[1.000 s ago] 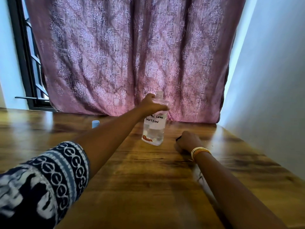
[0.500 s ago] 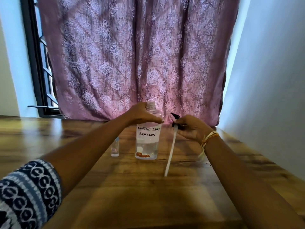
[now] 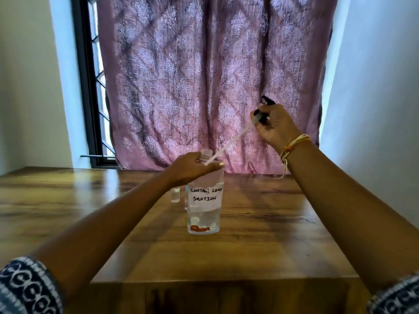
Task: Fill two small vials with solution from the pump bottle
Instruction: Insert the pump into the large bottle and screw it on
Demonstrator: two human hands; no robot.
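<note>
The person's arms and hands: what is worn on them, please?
Left arm: bare forearm, dark sleeve with white loop pattern. Right wrist: yellow, white and orange thread bands, loose ends hanging. Patterned right sleeve at the frame corner.

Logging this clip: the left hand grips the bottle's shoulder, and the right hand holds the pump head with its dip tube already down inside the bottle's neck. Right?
Not quite. In the head view the dip tube is outside the bottle; its tip hangs beside the open neck. The left hand does grip the shoulder, and the right hand holds the pump head.
</note>
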